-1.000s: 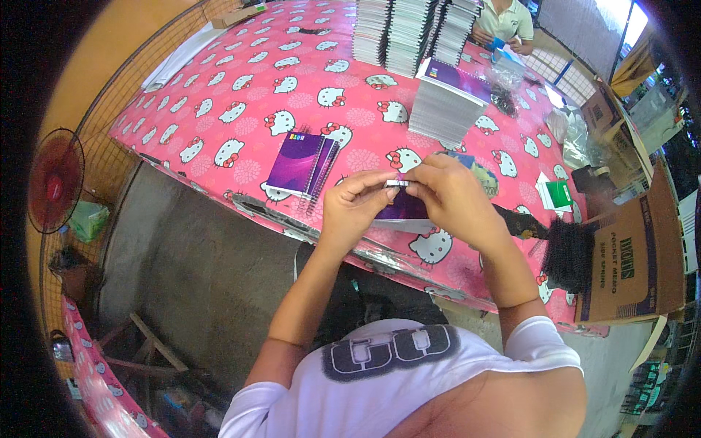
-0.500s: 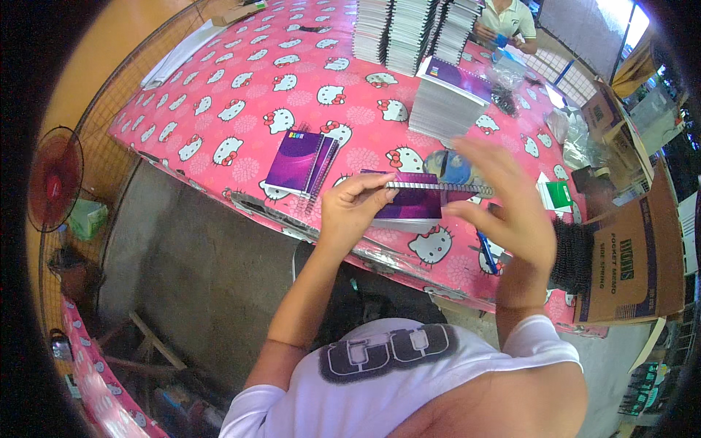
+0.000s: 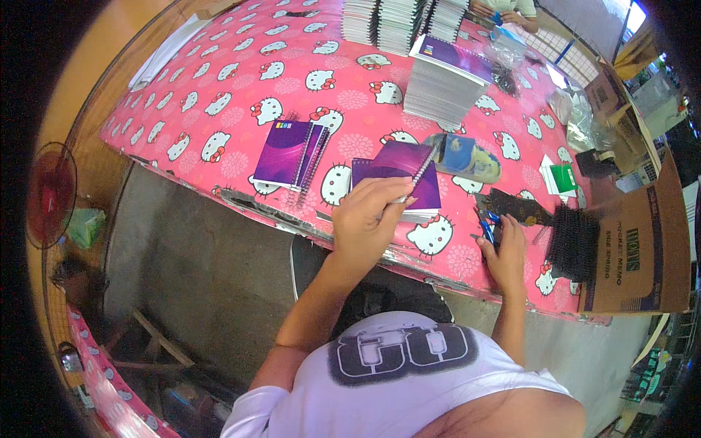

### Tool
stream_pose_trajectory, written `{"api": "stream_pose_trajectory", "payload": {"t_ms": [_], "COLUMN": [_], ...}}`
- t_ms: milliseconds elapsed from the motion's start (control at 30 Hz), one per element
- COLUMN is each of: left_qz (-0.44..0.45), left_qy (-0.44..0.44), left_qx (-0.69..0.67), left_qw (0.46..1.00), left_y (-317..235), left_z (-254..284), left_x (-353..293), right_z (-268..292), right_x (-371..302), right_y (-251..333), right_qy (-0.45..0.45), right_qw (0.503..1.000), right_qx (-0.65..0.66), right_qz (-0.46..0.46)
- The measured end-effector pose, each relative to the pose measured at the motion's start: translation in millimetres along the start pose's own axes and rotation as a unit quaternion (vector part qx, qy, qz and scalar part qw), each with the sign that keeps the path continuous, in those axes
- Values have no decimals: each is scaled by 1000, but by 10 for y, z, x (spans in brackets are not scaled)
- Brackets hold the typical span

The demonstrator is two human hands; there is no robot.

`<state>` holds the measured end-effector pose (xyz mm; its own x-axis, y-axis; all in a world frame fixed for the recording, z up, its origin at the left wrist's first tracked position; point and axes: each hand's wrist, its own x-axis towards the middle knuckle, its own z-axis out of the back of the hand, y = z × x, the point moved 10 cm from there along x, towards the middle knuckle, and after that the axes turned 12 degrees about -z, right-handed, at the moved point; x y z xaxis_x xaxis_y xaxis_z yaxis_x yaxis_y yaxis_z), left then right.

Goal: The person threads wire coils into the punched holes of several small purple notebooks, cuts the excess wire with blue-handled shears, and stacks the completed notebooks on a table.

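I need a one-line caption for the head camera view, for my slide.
Left hand grips a purple spiral notebook on a pink cat-print tablecloth; right hand touches blue-handled pliers.

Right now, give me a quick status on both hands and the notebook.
Left hand grips purple spiral notebook by its wire edge. Right hand down on table at blue pliers. Nothing blocking.

The counter (image 3: 241,80) wears a pink cloth patterned with white cat faces and pale flowers, the notebook (image 3: 398,171) near the middle and the notebook pair (image 3: 287,152) to its left are purple, the coil bundle (image 3: 573,241) at right is black, and the fan (image 3: 50,193) at far left is red.
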<state>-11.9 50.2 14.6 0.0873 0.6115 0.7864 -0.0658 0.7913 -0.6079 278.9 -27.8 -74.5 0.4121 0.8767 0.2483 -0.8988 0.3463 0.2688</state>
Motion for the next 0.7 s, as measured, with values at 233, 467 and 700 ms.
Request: {"api": "stream_pose_trajectory", "payload": {"t_ms": [233,467,700], "left_qz": [-25,-58,-62], "left_qy": [-19,-26,-33], "left_qx": [25,38,43], "left_qw": [999,997,997], "left_y": [-79,-153,-160], "left_z": [28,27,67], "left_x": [48,55,46], "right_z": [401,767,788], "right_x": [-32,-53,-75], "right_y": [818,1619,1613], "right_qy": [117,86,78], "right_qw": [951,938,930], "right_qx": [285,280,308], "right_qz": [30,187,184]}}
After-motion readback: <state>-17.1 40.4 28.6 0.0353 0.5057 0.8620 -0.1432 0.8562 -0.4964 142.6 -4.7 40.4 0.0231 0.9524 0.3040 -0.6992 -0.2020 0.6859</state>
